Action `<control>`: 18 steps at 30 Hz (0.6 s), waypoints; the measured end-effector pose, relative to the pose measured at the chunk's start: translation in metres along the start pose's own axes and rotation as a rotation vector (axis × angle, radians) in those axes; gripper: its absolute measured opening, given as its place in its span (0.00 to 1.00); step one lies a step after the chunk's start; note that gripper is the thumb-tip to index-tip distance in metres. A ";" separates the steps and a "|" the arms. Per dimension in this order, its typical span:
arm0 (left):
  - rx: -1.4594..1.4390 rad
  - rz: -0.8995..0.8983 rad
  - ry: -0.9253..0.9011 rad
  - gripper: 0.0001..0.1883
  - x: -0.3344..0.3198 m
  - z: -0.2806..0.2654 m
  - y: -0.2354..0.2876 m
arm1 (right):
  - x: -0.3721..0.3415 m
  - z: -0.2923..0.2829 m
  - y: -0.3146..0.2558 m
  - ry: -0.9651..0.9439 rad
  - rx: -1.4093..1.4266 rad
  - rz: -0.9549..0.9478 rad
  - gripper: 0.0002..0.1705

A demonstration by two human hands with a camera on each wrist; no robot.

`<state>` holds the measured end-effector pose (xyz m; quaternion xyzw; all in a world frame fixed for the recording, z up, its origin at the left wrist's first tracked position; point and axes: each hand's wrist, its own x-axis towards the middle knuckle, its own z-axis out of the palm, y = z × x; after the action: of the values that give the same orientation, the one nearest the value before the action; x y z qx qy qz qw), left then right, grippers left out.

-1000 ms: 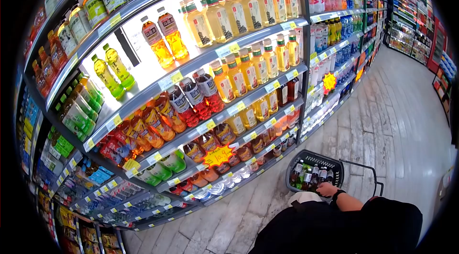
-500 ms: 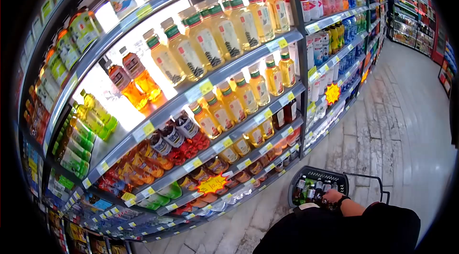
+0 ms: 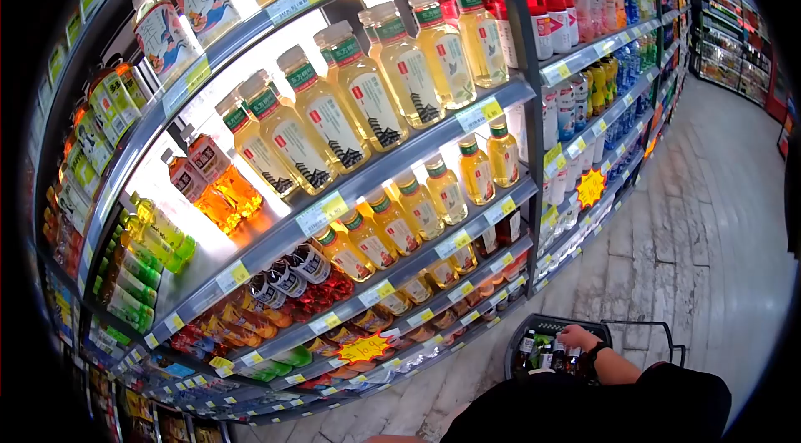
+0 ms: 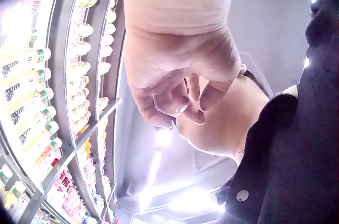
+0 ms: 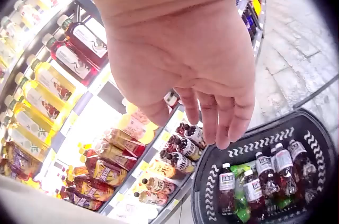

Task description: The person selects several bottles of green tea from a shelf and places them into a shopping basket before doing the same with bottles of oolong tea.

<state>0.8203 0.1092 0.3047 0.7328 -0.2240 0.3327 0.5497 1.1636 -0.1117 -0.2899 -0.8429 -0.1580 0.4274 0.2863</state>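
My right hand (image 3: 576, 336) is over the black shopping basket (image 3: 607, 331) on the floor. In the right wrist view, the palm (image 5: 185, 65) shows with fingers hanging relaxed and nothing in them. Inside the basket lie several dark bottles (image 5: 267, 168) with pale labels and dark caps, with green bottles (image 5: 242, 211) partly hidden under them. My left hand (image 4: 180, 75) appears in the left wrist view, raised in front of my upper body, its fingers loosely curled around nothing. Only a sliver of skin at the head view's bottom edge may belong to that arm.
A tall lit drink shelf (image 3: 334, 213) runs along the left, holding rows of pale yellow tea bottles (image 3: 367, 101), with orange drinks (image 3: 221, 193) beside them. Wood-patterned floor (image 3: 651, 251) stretches down the aisle on the right. The basket's handle (image 3: 676, 351) is folded outward.
My right hand has come up from among the bottles to above the basket. The head view has moved closer to the shelf's tea bottles. Skin now shows at its bottom edge.
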 end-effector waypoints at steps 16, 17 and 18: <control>0.247 0.012 0.407 0.09 -0.058 -0.096 -0.060 | -0.155 -0.188 -0.374 0.173 0.091 -0.805 0.20; 0.251 0.026 0.390 0.08 -0.058 -0.100 -0.061 | -0.166 -0.192 -0.390 0.170 0.118 -0.872 0.21; 0.255 0.041 0.372 0.08 -0.058 -0.103 -0.061 | -0.186 -0.193 -0.408 0.141 0.150 -0.911 0.22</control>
<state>0.7984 0.2232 0.2399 0.7177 -0.0899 0.4988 0.4775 1.2026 0.0470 0.1697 -0.6917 -0.4609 0.2102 0.5148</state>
